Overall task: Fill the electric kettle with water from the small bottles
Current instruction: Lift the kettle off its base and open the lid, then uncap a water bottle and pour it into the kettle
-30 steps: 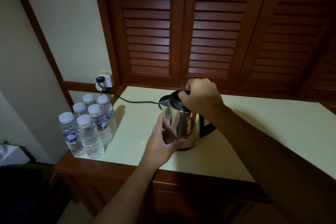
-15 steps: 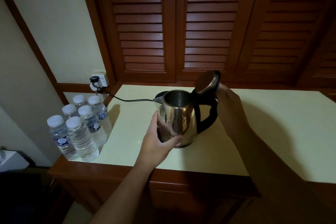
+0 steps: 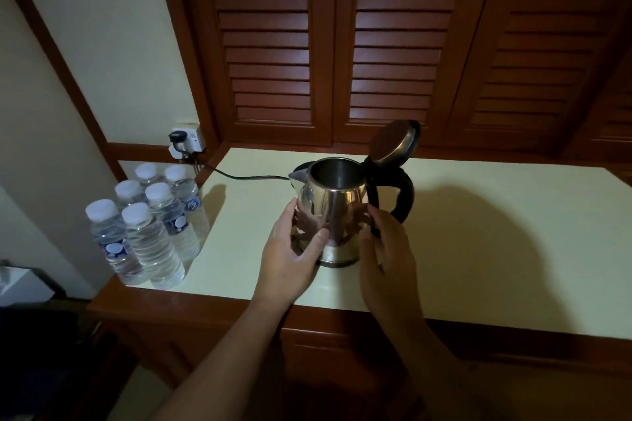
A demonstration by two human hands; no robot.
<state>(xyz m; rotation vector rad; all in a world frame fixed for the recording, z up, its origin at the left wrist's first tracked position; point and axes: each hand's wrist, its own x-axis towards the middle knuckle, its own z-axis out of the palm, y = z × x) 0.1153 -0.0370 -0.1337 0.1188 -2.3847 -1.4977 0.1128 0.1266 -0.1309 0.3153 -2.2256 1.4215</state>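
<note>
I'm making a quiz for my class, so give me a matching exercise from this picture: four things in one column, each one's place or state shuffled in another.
Things:
1. kettle lid
2. water bottles
3. plug
4. left hand

Places or states:
A. in the wall socket
B. flipped up
C. gripping the kettle body
D. capped, at the counter's left end

Pairs: 1-B, 2-D, 3-A, 4-C

pale yellow countertop (image 3: 478,249) with reddish wood edging, carrying a shiny steel electric kettle (image 3: 337,205) near the front, lid up – black power cord (image 3: 246,177) trailing left – six clear capped water bottles (image 3: 154,243) clustered at left end
</note>
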